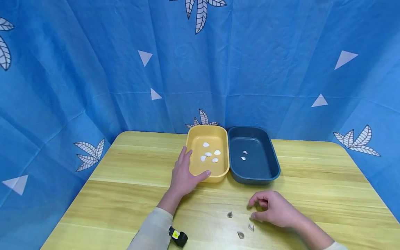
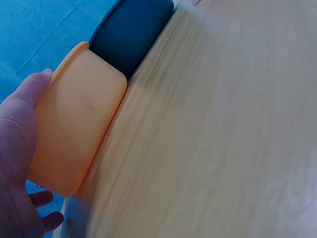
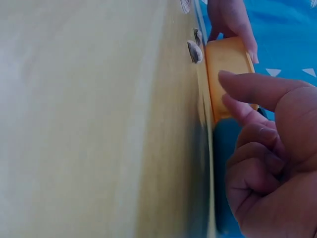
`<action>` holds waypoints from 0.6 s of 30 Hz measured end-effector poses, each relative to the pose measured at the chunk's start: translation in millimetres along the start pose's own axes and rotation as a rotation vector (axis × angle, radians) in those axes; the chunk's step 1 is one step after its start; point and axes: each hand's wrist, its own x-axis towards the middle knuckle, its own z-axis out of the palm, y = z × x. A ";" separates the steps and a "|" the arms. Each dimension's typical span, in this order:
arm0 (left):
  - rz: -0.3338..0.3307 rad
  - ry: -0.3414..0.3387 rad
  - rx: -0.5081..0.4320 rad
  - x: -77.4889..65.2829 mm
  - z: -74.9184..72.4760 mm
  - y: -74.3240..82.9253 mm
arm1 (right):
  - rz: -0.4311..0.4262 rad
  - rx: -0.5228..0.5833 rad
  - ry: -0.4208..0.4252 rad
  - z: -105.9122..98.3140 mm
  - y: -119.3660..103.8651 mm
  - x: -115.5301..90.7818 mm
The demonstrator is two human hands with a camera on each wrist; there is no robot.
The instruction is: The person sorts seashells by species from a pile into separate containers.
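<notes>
My left hand point(image 1: 184, 175) rests at the near left corner of a yellow tray point(image 1: 207, 178), thumb at the front rim and fingers spread along the left side. Several white shells point(image 1: 208, 154) lie inside that tray. Close against its right side stands a dark blue tray point(image 1: 254, 181) with two small shells point(image 1: 243, 158) in it. In front of the blue tray, my right hand point(image 1: 275, 210) hovers low with thumb and index finger apart, nothing between them. Near its fingertips is a pale shell point(image 1: 251, 227); two darker shells, one left point(image 1: 229, 214) and one nearer point(image 1: 240, 234), lie on the wood.
Both trays stand toward the back edge of the wooden table point(image 1: 125, 194). Behind it hangs a blue curtain point(image 1: 265, 69) with leaf and triangle prints. A black device point(image 1: 178, 236) with a yellow label sits at the left sleeve.
</notes>
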 end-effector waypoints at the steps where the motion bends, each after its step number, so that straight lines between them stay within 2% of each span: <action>1: 0.001 0.001 0.000 0.1 0.1 -0.1 | -0.003 0.002 -0.006 0.4 1.1 -0.1; 10: 0.015 0.004 0.003 0.3 0.8 -1.1 | 0.048 0.028 -0.067 4.6 6.4 -0.3; 18: 0.019 0.004 0.008 0.3 1.2 -2.0 | 0.029 0.011 -0.077 8.4 4.9 -2.4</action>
